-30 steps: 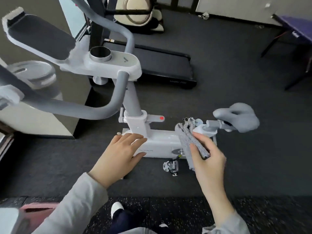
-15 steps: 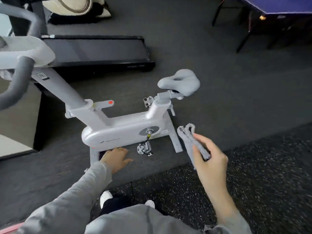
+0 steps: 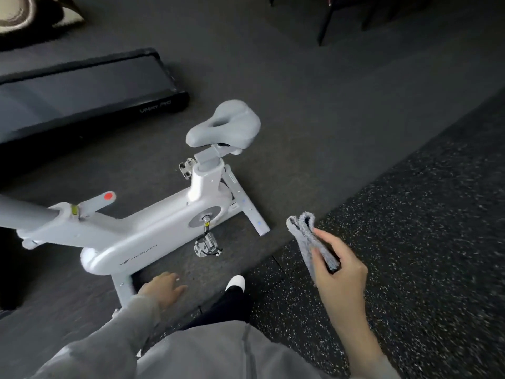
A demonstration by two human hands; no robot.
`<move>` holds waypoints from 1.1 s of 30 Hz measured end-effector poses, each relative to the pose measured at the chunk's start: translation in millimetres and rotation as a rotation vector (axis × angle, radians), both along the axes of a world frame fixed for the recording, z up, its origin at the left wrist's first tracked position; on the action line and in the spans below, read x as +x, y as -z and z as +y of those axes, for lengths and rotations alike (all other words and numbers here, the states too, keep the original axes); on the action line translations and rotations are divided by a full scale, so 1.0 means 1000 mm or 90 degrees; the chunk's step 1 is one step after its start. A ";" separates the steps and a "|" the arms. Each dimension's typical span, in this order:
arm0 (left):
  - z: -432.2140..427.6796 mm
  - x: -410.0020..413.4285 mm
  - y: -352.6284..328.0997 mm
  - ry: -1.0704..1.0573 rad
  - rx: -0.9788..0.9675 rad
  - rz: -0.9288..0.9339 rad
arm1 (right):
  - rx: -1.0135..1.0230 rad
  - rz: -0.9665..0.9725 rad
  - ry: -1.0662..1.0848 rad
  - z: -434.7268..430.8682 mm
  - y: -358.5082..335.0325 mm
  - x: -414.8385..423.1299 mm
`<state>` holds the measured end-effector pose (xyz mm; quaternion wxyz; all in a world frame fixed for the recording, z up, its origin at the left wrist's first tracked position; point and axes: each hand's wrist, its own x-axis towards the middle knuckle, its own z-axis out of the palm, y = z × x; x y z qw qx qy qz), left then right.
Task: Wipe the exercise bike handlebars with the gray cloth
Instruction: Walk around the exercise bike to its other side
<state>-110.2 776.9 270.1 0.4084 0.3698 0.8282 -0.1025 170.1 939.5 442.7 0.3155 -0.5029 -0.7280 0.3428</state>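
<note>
A white exercise bike [image 3: 142, 233] stands on the dark floor at left centre, its grey saddle [image 3: 222, 124] toward the back. Only the grey handlebar post [image 3: 24, 212] shows at the left edge; the handlebars are out of frame. My right hand [image 3: 338, 272] holds the folded gray cloth [image 3: 308, 242] to the right of the bike, fingers and thumb pinching it. My left hand [image 3: 162, 289] hangs low by the bike's front foot, fingers relaxed and holding nothing.
A black treadmill deck [image 3: 90, 91] lies behind the bike. A pedal [image 3: 206, 246] hangs on the near side. Dark chair or table legs [image 3: 326, 20] stand at the back right. Speckled rubber matting [image 3: 410, 242] covers the floor at right. My shoe [image 3: 235, 283] is below the pedal.
The view has swung right and down, so the handlebars left the frame. My left hand dropped from the bike body toward the floor. My right hand kept hold of the cloth.
</note>
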 end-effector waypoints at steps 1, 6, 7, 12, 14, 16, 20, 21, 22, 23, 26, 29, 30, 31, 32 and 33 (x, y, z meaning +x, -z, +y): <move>0.012 -0.003 0.002 0.004 -0.002 -0.004 | 0.002 -0.007 0.003 0.009 -0.001 -0.004; 0.078 -0.010 0.008 0.029 0.004 -0.034 | 0.026 -0.029 -0.005 0.059 -0.009 -0.032; 0.091 -0.011 0.008 0.036 0.005 -0.038 | 0.026 -0.029 -0.008 0.068 -0.010 -0.038; 0.135 -0.014 0.007 0.042 -0.004 -0.060 | 0.029 -0.031 -0.024 0.110 -0.013 -0.054; 0.147 -0.015 0.008 0.034 -0.010 -0.065 | 0.025 -0.030 -0.034 0.128 -0.012 -0.057; 0.156 -0.017 0.009 0.020 -0.017 -0.068 | 0.024 -0.032 -0.049 0.150 -0.009 -0.058; 0.178 -0.015 0.014 -0.025 -0.042 -0.055 | 0.032 -0.030 -0.076 0.205 -0.003 -0.051; 0.187 -0.012 0.016 -0.038 -0.048 -0.052 | 0.036 -0.030 -0.084 0.221 -0.002 -0.047; 0.198 -0.007 0.018 -0.052 -0.052 -0.050 | 0.036 -0.031 -0.092 0.237 -0.001 -0.042; 0.212 0.000 0.019 -0.068 -0.054 -0.048 | 0.035 -0.033 -0.101 0.255 0.001 -0.036; 0.266 0.029 0.024 -0.107 -0.043 -0.044 | 0.045 -0.032 -0.128 0.314 0.006 -0.012; 0.333 0.066 0.024 -0.133 -0.009 -0.045 | 0.094 -0.052 -0.168 0.378 0.003 0.014; 0.355 0.077 0.021 -0.137 0.002 -0.043 | 0.105 -0.061 -0.176 0.398 0.002 0.023; 0.378 0.087 0.018 -0.141 0.015 -0.039 | 0.109 -0.067 -0.181 0.416 0.000 0.031; 0.400 0.096 0.016 -0.143 0.034 -0.037 | 0.113 -0.070 -0.183 0.433 -0.002 0.038; 0.421 0.103 0.013 -0.143 0.053 -0.039 | 0.118 -0.070 -0.184 0.450 -0.004 0.044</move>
